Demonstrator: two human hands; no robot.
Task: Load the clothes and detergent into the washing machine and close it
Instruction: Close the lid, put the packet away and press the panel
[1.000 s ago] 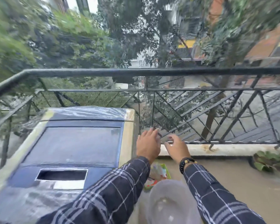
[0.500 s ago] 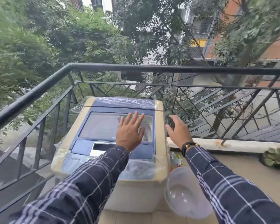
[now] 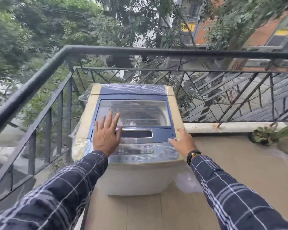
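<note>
A top-loading washing machine (image 3: 133,176), cream with a blue top and plastic wrap over its panel, stands in the balcony corner. Its glass lid (image 3: 140,112) lies flat and closed. My left hand (image 3: 106,135) is spread with straight fingers over the lid's front left, near the handle recess (image 3: 136,134). Over the machine's front right corner hovers my right hand (image 3: 183,141), fingers relaxed and holding nothing. No clothes or detergent show in this view.
A black metal railing (image 3: 60,57) runs close behind and left of the machine. A low concrete kerb (image 3: 226,127) runs along the right. Potted plants (image 3: 264,135) sit at the far right on the floor. Tiled floor (image 3: 156,213) lies in front.
The view has swung so the machine sits centred. Both hands came back toward the machine's front; the left now lies over the lid's front left, the right at its front right corner.
</note>
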